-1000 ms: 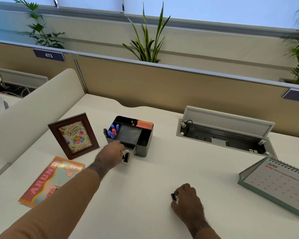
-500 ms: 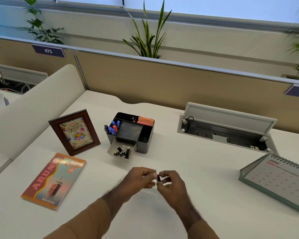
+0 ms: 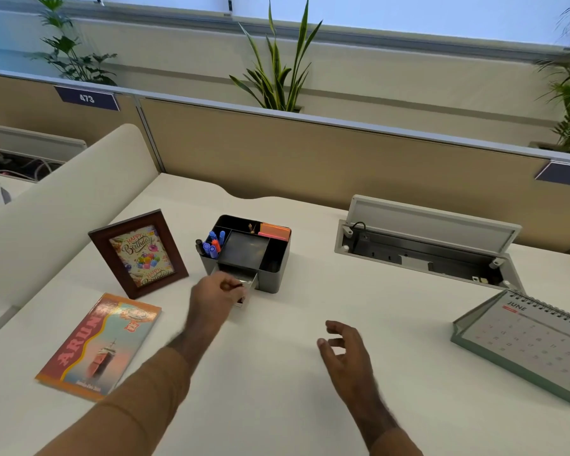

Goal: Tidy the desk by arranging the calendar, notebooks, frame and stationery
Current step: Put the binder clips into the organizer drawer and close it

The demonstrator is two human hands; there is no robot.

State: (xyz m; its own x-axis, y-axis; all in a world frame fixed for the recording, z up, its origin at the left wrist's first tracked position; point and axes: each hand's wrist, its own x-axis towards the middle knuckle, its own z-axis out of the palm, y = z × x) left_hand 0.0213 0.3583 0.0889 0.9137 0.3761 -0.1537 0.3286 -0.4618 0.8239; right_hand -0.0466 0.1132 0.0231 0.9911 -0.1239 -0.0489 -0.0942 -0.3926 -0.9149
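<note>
My left hand (image 3: 216, 292) reaches to the small open drawer (image 3: 244, 280) at the front of the grey desk organiser (image 3: 270, 268), which sits mid-counter. Its fingers are curled at the drawer's mouth; the picture is blurred there, so I cannot tell whether they pinch anything. My right hand (image 3: 344, 348) hovers just above the white counter (image 3: 310, 406), nearer to me, fingers spread and relaxed, holding nothing.

The organiser holds blue and orange pens (image 3: 212, 246) in its left compartment and an orange pad (image 3: 274, 231) at the back right. To its left a brown picture frame (image 3: 138, 253) stands upright with a birthday card showing. In front of the frame, a colourful notebook (image 3: 99, 348) lies flat, angled slightly. Far to the right, well apart from everything else, a green desk calendar (image 3: 527, 340) stands open at June, close to the counter's right edge. Behind it an open cable hatch (image 3: 425, 248) is set in the counter.

I judge the tidying well along: the frame stands, the pens are stored, and no loose stationery shows on the counter. What seems left is closing the drawer, and perhaps bringing the calendar closer to the other things. Only one notebook is visible.
</note>
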